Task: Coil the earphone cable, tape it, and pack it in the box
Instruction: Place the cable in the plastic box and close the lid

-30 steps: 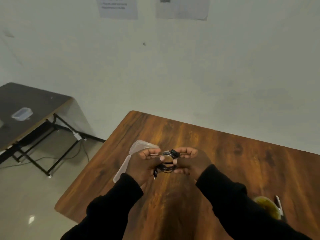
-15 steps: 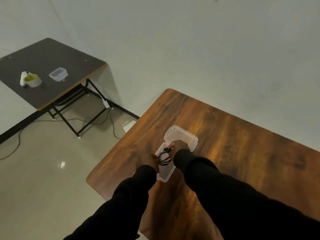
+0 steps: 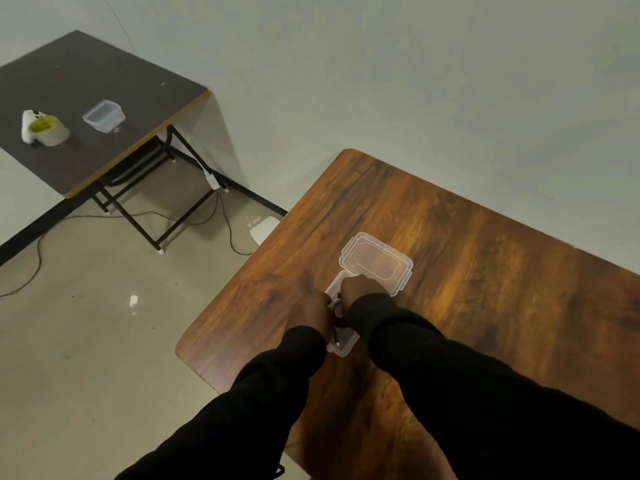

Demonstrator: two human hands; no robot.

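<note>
Both hands were down over a small clear plastic rectangular box (image 3: 347, 345) near the corner of the brown wood-grain tabletop (image 3: 485, 271). The left hand (image 3: 317, 311) and the right hand (image 3: 362, 292) sat almost touching, backs to the camera, with the black coiled earphone cable (image 3: 337, 318) showing only in the narrow gap between them. It appeared to lie inside the box, its plug end pointing toward the person. Both hands seemed closed on the coil, but their fingers were hidden beneath them, so the exact pinch could not be told. Black sleeves (image 3: 433, 358) covered both arms to the wrists.

Just beyond the right hand, touching the box's far end, lay the clear plastic lid (image 3: 376, 263), flat on the tabletop. Well off beyond the left hand, across the pale floor, stood a dark folding table (image 3: 86, 98) carrying another clear plastic container (image 3: 104, 116) and a roll of tape with a yellow core (image 3: 46, 130).
</note>
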